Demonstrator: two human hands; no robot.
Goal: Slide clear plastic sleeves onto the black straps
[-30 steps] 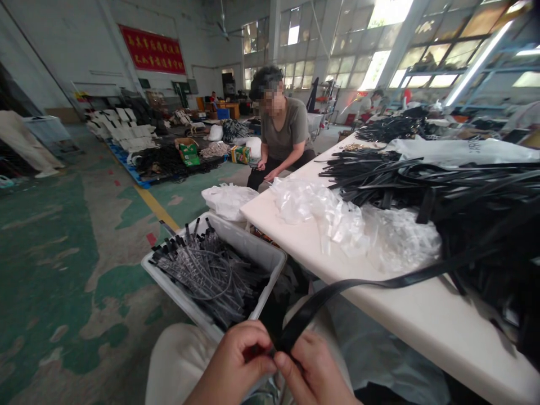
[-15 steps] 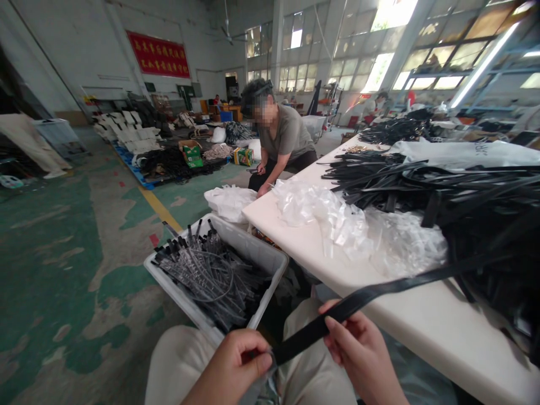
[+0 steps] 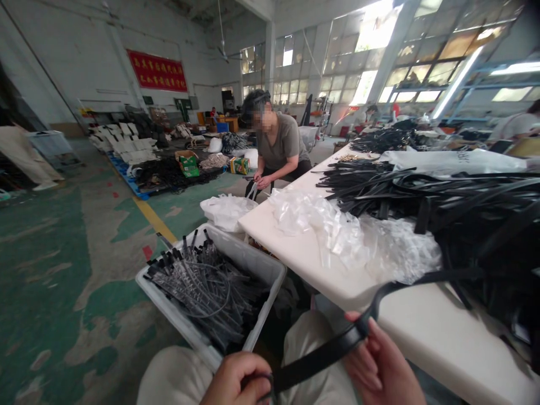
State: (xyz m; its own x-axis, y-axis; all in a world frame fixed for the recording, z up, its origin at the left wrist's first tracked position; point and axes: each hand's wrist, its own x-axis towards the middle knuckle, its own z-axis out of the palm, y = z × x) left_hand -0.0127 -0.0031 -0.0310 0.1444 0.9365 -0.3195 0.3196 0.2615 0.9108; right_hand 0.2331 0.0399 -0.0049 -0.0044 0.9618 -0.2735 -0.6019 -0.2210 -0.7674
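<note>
A long black strap stretches between my hands above my lap, and its far part runs up over the table edge to the dark pile on the right. My left hand pinches its near end between thumb and fingers. Farther along, my right hand grips the strap with the thumb on top, where it bends upward. In front of my knees stands a white bin holding many black straps in clear plastic sleeves. Crumpled clear plastic sleeves lie on the white table.
A big heap of black straps covers the table's right side, near a white plastic bag. Beyond the bin, a co-worker sits handling something over a white bag. Loaded blue pallets line the floor behind.
My right hand has slid right along the strap, which now bows more. My left hand has shifted slightly down. The co-worker's hands have risen from the bag with a whitish strip.
</note>
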